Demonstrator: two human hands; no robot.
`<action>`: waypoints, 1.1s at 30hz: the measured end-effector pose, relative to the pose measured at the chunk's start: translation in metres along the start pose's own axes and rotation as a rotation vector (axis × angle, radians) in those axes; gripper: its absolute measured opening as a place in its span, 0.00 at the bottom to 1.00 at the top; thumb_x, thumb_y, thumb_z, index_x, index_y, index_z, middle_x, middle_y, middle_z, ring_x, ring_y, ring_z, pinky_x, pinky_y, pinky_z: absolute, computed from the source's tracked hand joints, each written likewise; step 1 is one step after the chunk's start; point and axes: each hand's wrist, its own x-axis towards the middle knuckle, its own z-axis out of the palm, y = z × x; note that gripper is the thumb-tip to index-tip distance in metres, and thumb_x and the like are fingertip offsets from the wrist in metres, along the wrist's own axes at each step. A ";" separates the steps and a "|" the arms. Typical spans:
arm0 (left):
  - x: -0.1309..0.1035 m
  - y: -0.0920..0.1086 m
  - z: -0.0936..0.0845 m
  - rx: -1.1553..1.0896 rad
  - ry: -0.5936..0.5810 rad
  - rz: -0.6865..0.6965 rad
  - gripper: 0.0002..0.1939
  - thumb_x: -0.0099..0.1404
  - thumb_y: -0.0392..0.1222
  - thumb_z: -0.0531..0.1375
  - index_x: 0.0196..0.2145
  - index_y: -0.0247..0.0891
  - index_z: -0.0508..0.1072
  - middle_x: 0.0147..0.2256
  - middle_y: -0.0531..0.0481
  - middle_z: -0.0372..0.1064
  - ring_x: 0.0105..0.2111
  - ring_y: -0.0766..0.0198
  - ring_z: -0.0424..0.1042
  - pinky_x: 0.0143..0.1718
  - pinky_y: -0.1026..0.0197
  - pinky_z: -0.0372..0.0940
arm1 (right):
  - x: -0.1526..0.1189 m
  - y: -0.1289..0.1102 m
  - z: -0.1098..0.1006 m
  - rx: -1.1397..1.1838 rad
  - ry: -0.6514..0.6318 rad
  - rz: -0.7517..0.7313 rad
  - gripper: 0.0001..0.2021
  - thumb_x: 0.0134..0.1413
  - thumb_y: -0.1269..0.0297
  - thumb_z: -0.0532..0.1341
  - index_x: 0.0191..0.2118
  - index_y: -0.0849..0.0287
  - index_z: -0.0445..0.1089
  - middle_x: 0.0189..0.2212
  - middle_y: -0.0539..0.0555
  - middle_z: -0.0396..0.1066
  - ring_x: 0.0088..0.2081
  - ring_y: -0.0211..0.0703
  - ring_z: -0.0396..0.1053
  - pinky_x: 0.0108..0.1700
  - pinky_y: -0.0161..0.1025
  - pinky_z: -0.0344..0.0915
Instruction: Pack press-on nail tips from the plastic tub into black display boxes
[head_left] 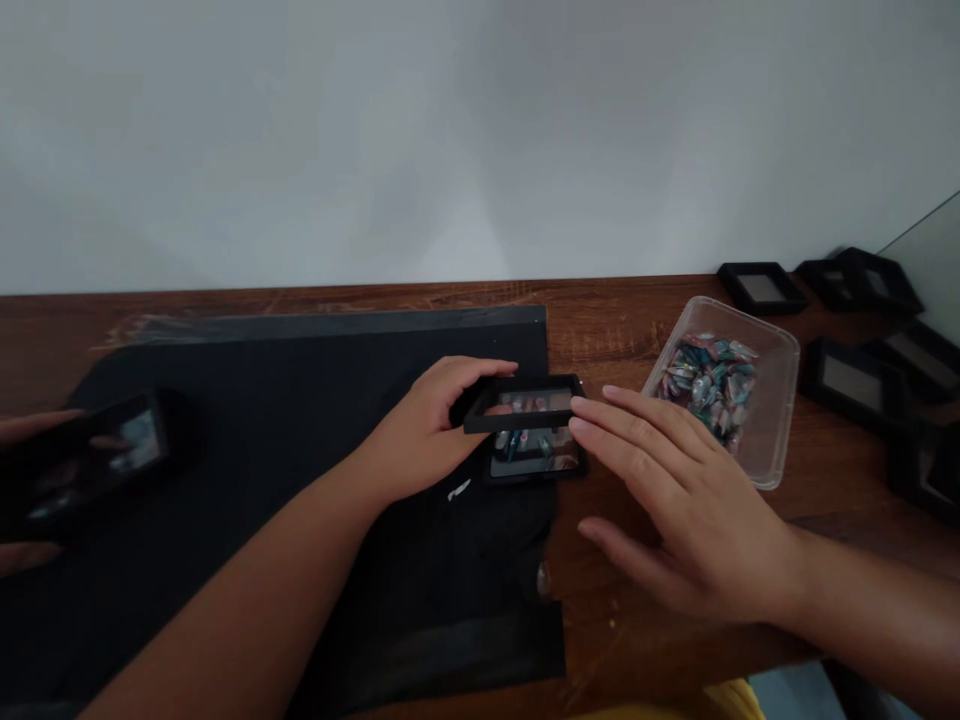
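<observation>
My left hand [420, 435] grips a black rectangular frame [525, 421] by its left side, thumb and fingers closed on it. The frame is tilted above a second dark box [532, 460] with a shiny, glass-like face, in which several small coloured pieces show. Whether the two touch is unclear. My right hand [675, 490] has its fingers stretched out, tips at the right edge of the frame. It holds nothing. To its upper right stands a clear plastic tub [772, 420] with many glossy, multicoloured pieces [709, 385] inside.
Several black frames [855, 385] lie at the right on the wooden table [600, 330]. A black mat [300, 400] covers the left part, with a small white scrap [459, 490] on it. At far left another person's hands [30, 430] hold a black box [112, 455].
</observation>
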 end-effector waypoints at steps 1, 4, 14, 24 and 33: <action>0.000 -0.001 0.000 -0.001 -0.002 0.002 0.27 0.67 0.62 0.59 0.56 0.45 0.74 0.53 0.42 0.74 0.55 0.46 0.72 0.59 0.41 0.67 | 0.000 0.000 0.000 0.000 0.000 -0.001 0.26 0.67 0.62 0.59 0.66 0.69 0.61 0.67 0.61 0.64 0.69 0.56 0.56 0.69 0.52 0.57; -0.001 -0.003 -0.002 -0.006 -0.015 0.009 0.29 0.65 0.64 0.61 0.57 0.46 0.73 0.53 0.43 0.73 0.56 0.45 0.71 0.60 0.40 0.66 | -0.001 0.000 0.000 0.005 -0.004 -0.003 0.26 0.68 0.62 0.59 0.66 0.69 0.61 0.67 0.61 0.64 0.69 0.55 0.55 0.69 0.51 0.57; -0.004 -0.002 -0.007 -0.071 -0.057 -0.045 0.27 0.65 0.61 0.61 0.57 0.48 0.72 0.55 0.44 0.72 0.58 0.47 0.71 0.63 0.39 0.64 | 0.000 0.000 0.000 0.023 0.012 -0.007 0.24 0.67 0.62 0.59 0.64 0.68 0.63 0.64 0.61 0.67 0.68 0.56 0.58 0.68 0.52 0.58; -0.009 -0.009 -0.036 -0.233 -0.380 -0.132 0.39 0.65 0.57 0.62 0.71 0.61 0.54 0.69 0.53 0.58 0.69 0.44 0.57 0.67 0.44 0.61 | 0.001 0.001 -0.002 0.070 -0.031 -0.009 0.20 0.68 0.62 0.58 0.62 0.64 0.67 0.59 0.61 0.72 0.65 0.57 0.62 0.65 0.54 0.61; -0.014 -0.007 -0.033 -0.047 -0.416 -0.062 0.50 0.62 0.63 0.66 0.73 0.60 0.46 0.73 0.49 0.49 0.72 0.37 0.49 0.68 0.35 0.55 | 0.002 -0.001 -0.001 0.082 -0.070 -0.035 0.15 0.69 0.62 0.58 0.53 0.64 0.75 0.52 0.56 0.78 0.61 0.54 0.66 0.70 0.53 0.55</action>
